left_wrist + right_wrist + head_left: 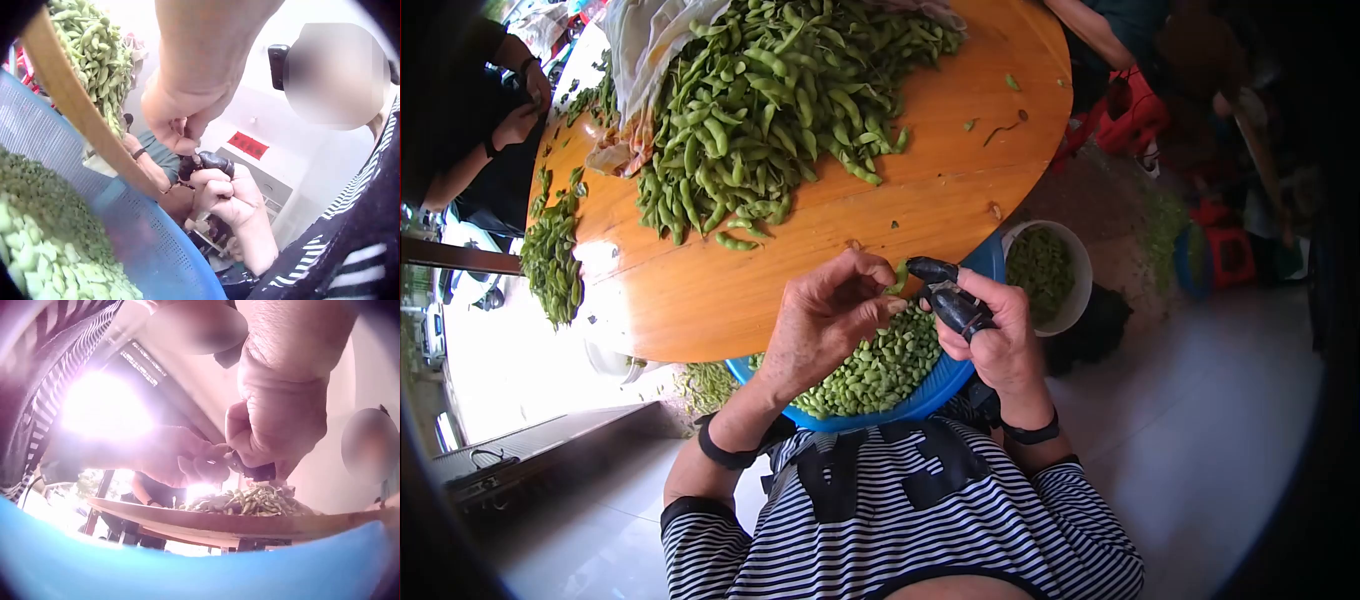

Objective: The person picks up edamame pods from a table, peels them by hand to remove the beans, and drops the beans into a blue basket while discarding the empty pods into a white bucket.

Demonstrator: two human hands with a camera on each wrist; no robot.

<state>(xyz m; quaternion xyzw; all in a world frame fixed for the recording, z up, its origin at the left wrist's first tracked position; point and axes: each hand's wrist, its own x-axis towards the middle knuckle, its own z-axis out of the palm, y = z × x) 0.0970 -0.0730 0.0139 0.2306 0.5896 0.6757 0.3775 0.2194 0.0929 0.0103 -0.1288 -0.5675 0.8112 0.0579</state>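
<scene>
Between thumb and fingers my left hand pinches a green soybean pod. My right hand meets the pod's other side, its fingers curled. Black covers wrap the right thumb and forefinger, and their tips close in on the pod, as the left wrist view also shows. Both hands are above a blue basket of shelled green soybeans, close to the table edge. In the right wrist view the pod is hidden behind the fingers.
A big heap of soybean pods covers much of the round wooden table, beside a pale cloth. A smaller pod pile lies left. A white bucket stands right of the basket. Other people sit around the table.
</scene>
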